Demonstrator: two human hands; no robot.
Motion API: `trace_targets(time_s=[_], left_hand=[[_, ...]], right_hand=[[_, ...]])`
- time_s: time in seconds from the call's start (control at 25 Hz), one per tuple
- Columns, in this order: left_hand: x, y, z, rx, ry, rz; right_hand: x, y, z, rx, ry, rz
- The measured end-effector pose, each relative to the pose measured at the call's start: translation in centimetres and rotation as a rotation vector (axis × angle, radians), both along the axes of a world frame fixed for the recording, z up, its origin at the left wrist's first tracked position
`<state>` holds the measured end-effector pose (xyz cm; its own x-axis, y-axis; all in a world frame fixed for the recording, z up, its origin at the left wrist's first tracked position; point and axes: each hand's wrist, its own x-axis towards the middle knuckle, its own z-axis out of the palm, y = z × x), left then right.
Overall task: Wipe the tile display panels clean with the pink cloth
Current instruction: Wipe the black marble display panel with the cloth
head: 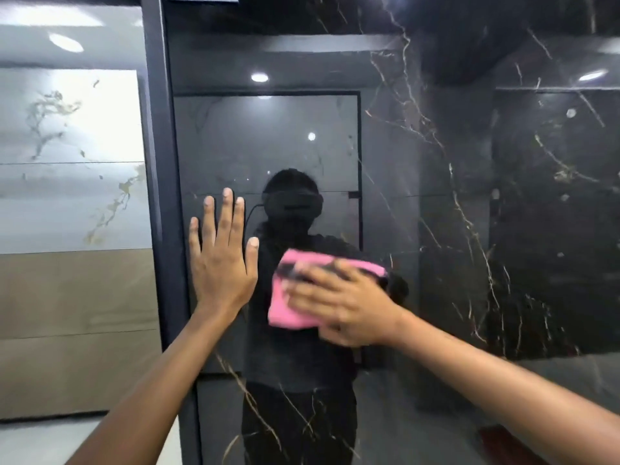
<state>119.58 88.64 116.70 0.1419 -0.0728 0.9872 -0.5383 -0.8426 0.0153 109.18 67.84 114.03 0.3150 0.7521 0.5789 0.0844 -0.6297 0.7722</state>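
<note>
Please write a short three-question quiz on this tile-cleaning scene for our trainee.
1. True or false: the left hand lies flat with straight fingers on the black panel.
2. Which hand presses the pink cloth? A) left B) right C) both
3. Fill in: left of the frame stands a ____-coloured panel with gold veins.

Key: 1 true; 2 B, the right hand; 3 light.

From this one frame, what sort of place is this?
Probably a tile showroom: a glossy black gold-veined marble-look panel in a dark metal frame, beside pale grey veined tile panels, being wiped with a pink cloth.
</note>
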Motion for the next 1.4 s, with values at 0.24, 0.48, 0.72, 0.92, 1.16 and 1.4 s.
trace_targets(time_s=[0.24, 0.48, 0.72, 0.92, 1.16, 1.4], left_hand=[[-1.1, -0.7, 8.9, -0.041, -0.109, -0.097], [0.7, -0.5, 12.5, -0.022, -0.053, -0.035], [0.1, -1.3, 14.4, -0.102, -0.098, -0.109], [-0.4, -5.0, 18.7, -0.103, -0.144, -0.095], [0.0, -5.1, 18.6, -0.111, -0.148, -0.072], [-0.2, -5.2, 18.2, -0.073, -0.11, -0.039]], right_hand=[[-2.9, -8.2, 21.6, 0.806, -0.42, -0.018], [-1.7, -4.2, 22.3, 0.891, -0.389, 0.058], [0.2, -3.4, 19.2, 0.079, -0.206, -0.011], [-5.3, -10.4, 34.5, 1.44, -0.576, 0.037], [3.3, 5.9, 28.8, 0.524, -0.288, -0.045], [-4.8, -10.8, 37.0, 1.257, -0.5, -0.01]])
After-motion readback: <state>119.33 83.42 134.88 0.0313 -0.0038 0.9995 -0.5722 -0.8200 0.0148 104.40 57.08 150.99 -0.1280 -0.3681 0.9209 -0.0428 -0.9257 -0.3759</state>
